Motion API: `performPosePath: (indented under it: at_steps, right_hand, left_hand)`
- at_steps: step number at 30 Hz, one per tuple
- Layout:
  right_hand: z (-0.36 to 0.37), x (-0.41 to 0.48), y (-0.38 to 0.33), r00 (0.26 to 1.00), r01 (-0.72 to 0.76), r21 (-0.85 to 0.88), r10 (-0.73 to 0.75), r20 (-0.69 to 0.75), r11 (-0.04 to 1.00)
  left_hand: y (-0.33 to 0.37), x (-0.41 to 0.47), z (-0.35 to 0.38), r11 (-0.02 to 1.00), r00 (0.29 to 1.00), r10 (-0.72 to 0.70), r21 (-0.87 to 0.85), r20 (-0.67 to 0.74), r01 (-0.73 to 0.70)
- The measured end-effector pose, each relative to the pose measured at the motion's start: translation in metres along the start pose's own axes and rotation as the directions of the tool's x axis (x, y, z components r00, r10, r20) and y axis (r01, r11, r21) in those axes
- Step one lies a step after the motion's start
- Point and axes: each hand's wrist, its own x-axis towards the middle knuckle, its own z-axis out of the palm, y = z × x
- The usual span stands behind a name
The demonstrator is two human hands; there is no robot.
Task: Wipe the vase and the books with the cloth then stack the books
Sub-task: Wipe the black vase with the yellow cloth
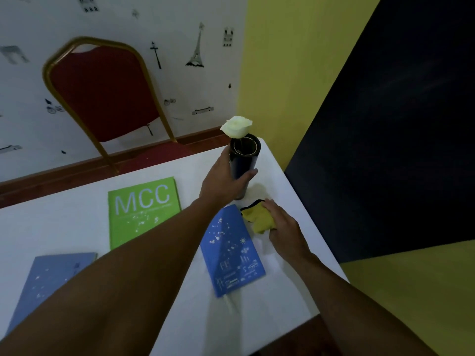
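Note:
A dark cylindrical vase with a white rose stands near the far right corner of the white table. My left hand is wrapped around the vase's body. Just in front of the vase lies a crumpled yellow cloth, and my right hand grips it against the table. Three books lie flat: a green one marked MCC, a blue one next to the cloth, and another blue one at the near left, partly hidden under my left forearm.
A red chair with a gold frame stands behind the table against the patterned wall. The table's right edge runs close to the cloth and my right hand. A yellow and dark wall rises on the right.

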Motion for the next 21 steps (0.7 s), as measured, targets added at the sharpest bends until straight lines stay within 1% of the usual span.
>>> performPosePath:
  at_steps: [2, 3, 5, 8, 10, 13, 15, 18, 21]
  right_hand:
    - [0.001, 0.002, 0.0, 1.0, -0.016, 0.009, 0.016, -0.014, 1.0]
    - [0.001, 0.003, -0.001, 1.0, -0.022, 0.017, 0.022, -0.022, 1.0]
    - [-0.001, 0.006, -0.003, 0.997, -0.055, 0.053, 0.057, -0.049, 0.997]
    - [-0.008, 0.01, -0.012, 0.981, -0.139, 0.162, 0.157, -0.11, 0.977]
    - [-0.014, 0.018, -0.025, 0.966, -0.133, 0.233, 0.178, -0.187, 0.963]
    - [-0.025, 0.039, -0.058, 0.923, -0.083, 0.327, 0.196, -0.332, 0.941]
    - [-0.03, 0.053, -0.084, 0.895, -0.005, 0.371, 0.17, -0.412, 0.928]
    - [-0.027, 0.063, -0.123, 0.89, 0.099, 0.426, 0.112, -0.443, 0.899]
    - [-0.009, 0.055, -0.15, 0.909, 0.19, 0.468, 0.026, -0.417, 0.863]
  left_hand:
    - [0.008, 0.006, 0.004, 0.994, 0.999, -0.008, -0.112, -0.04, 0.003]
    - [0.009, 0.008, 0.005, 0.99, 0.998, -0.019, -0.141, -0.057, 0.011]
    - [0.011, 0.01, 0.006, 0.988, 0.997, -0.021, -0.153, -0.075, 0.01]
    - [0.005, 0.009, 0.0, 0.987, 0.998, -0.006, -0.16, -0.068, -0.005]
    - [-0.002, 0.006, -0.008, 0.978, 0.998, -0.027, -0.207, -0.049, 0.016]
    - [-0.007, 0.001, -0.021, 0.962, 0.998, -0.059, -0.268, -0.038, 0.047]
    - [-0.005, -0.003, -0.031, 0.954, 0.994, -0.065, -0.297, -0.084, 0.037]
    - [0.0, -0.009, -0.053, 0.94, 0.99, -0.061, -0.341, -0.124, 0.015]
    - [0.001, -0.013, -0.076, 0.928, 0.995, -0.08, -0.37, -0.067, 0.049]
